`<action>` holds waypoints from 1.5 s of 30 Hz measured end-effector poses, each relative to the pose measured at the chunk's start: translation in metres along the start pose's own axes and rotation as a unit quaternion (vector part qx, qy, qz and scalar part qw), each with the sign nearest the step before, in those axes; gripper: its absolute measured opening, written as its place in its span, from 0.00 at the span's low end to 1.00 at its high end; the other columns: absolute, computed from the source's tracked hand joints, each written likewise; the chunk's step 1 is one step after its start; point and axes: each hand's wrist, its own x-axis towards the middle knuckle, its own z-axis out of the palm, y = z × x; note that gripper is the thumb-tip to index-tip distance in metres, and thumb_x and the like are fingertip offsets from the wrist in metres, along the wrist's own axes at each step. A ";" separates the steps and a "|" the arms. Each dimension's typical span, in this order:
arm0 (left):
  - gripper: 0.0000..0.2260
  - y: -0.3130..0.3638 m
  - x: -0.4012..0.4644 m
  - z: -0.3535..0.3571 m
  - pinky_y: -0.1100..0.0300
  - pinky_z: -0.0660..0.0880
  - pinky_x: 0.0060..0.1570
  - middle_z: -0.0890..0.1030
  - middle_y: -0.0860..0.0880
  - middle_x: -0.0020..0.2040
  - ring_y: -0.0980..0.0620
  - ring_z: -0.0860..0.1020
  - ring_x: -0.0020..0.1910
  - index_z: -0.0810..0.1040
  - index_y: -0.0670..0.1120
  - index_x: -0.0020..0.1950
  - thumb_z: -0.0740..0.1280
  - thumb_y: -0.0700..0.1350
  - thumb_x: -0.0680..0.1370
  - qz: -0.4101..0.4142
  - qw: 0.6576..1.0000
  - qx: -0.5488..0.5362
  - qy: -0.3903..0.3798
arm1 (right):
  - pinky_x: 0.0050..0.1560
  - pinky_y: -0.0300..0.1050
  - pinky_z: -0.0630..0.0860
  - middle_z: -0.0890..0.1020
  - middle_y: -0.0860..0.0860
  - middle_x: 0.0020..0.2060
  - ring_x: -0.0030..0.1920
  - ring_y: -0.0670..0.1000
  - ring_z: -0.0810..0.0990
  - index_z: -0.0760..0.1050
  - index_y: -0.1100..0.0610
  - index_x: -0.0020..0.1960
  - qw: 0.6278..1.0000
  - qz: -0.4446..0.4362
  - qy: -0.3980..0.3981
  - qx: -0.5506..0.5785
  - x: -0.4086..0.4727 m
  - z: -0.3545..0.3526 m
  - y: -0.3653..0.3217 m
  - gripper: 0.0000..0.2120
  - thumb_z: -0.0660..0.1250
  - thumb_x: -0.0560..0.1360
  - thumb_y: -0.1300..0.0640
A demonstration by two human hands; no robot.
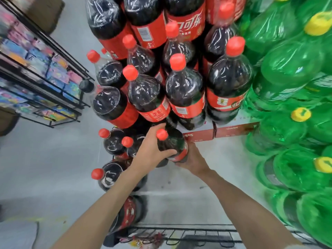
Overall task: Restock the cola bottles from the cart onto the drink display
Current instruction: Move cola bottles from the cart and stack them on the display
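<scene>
A pale grey, smooth floor (53, 159) runs underfoot, evenly lit. To the left stands a black wire rack (53, 72) stacked with blurred, colourful packets (36, 56). On the right rise shrink-wrapped green plastic bottles with yellow caps (291, 69), piled high beside the aisle.

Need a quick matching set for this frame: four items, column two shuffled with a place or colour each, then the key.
Column 1
1. held cola bottle
2. green bottles
3. wire rack
4. cart

Column 2
A. far left, black frame, colourful packs on it
B. bottom edge, black wire grid
C. between left hand and right hand, red cap
D. right side, yellow caps

Pairs: 1-C, 2-D, 3-A, 4-B
</scene>
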 end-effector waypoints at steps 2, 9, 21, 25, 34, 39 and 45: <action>0.43 0.004 -0.007 -0.001 0.81 0.57 0.66 0.69 0.56 0.73 0.65 0.66 0.70 0.63 0.49 0.80 0.82 0.47 0.70 -0.003 1.000 0.005 0.013 | 0.66 0.54 0.79 0.75 0.43 0.69 0.70 0.47 0.76 0.61 0.44 0.79 0.999 0.015 -0.043 -0.013 0.012 0.005 0.034 0.57 0.87 0.58 0.37; 0.38 0.053 -0.043 -0.022 0.56 0.63 0.77 0.68 0.52 0.76 0.55 0.66 0.77 0.62 0.48 0.80 0.78 0.49 0.75 0.110 0.990 0.065 0.061 | 0.64 0.51 0.76 0.83 0.52 0.63 0.62 0.52 0.80 0.77 0.55 0.70 0.976 0.025 -0.090 -0.198 -0.055 -0.073 -0.075 0.30 0.80 0.71 0.48; 0.29 0.180 -0.124 0.005 0.51 0.65 0.74 0.74 0.40 0.71 0.41 0.72 0.72 0.71 0.38 0.74 0.77 0.45 0.77 0.318 0.939 0.119 0.056 | 0.71 0.52 0.69 0.75 0.60 0.70 0.71 0.60 0.73 0.68 0.63 0.76 0.888 -0.027 0.000 -0.460 -0.249 -0.215 -0.205 0.35 0.74 0.78 0.46; 0.32 0.251 -0.139 0.031 0.47 0.65 0.76 0.74 0.38 0.72 0.39 0.71 0.73 0.70 0.37 0.75 0.77 0.49 0.77 0.379 0.911 0.159 0.044 | 0.76 0.51 0.64 0.69 0.61 0.77 0.76 0.60 0.68 0.61 0.64 0.80 0.862 -0.024 0.102 -0.496 -0.339 -0.283 -0.237 0.39 0.71 0.80 0.43; 0.36 0.418 -0.207 0.172 0.38 0.65 0.76 0.72 0.33 0.74 0.33 0.69 0.75 0.70 0.34 0.75 0.75 0.55 0.77 0.501 0.835 0.229 -0.006 | 0.76 0.53 0.65 0.64 0.57 0.80 0.78 0.59 0.65 0.54 0.56 0.84 0.810 0.119 0.231 -0.526 -0.577 -0.433 -0.173 0.44 0.70 0.79 0.37; 0.36 0.517 -0.266 0.287 0.37 0.64 0.75 0.71 0.33 0.75 0.32 0.67 0.76 0.70 0.35 0.76 0.74 0.57 0.78 0.547 0.802 0.236 -0.039 | 0.81 0.51 0.58 0.57 0.57 0.83 0.81 0.58 0.59 0.48 0.58 0.85 0.789 0.179 0.256 -0.529 -0.716 -0.499 -0.123 0.46 0.64 0.81 0.35; 0.40 0.590 -0.343 0.429 0.42 0.57 0.78 0.61 0.40 0.82 0.41 0.56 0.82 0.60 0.40 0.82 0.60 0.68 0.81 0.565 0.786 0.226 -0.108 | 0.81 0.51 0.56 0.59 0.58 0.82 0.81 0.58 0.59 0.51 0.60 0.85 0.775 0.251 0.273 -0.512 -0.853 -0.567 -0.035 0.45 0.64 0.81 0.34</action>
